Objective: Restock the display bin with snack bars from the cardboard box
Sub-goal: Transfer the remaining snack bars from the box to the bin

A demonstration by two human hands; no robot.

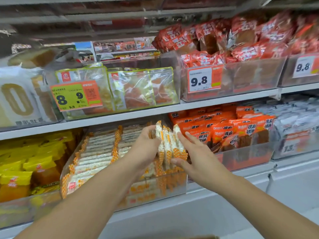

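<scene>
Head view: a bundle of snack bars is clamped upright between the curled left hand and straight-fingered right hand, above the display bin; uneven pressure could let bars be spilled below the fingers.

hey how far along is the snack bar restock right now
Done: the display bin already holds rows of snack bars across its left side. In hand: the left hand and right hand hold a bundle of bars upright over the bin's right end. Left: seating that bundle; the cardboard box's contents aren't visible.
</scene>
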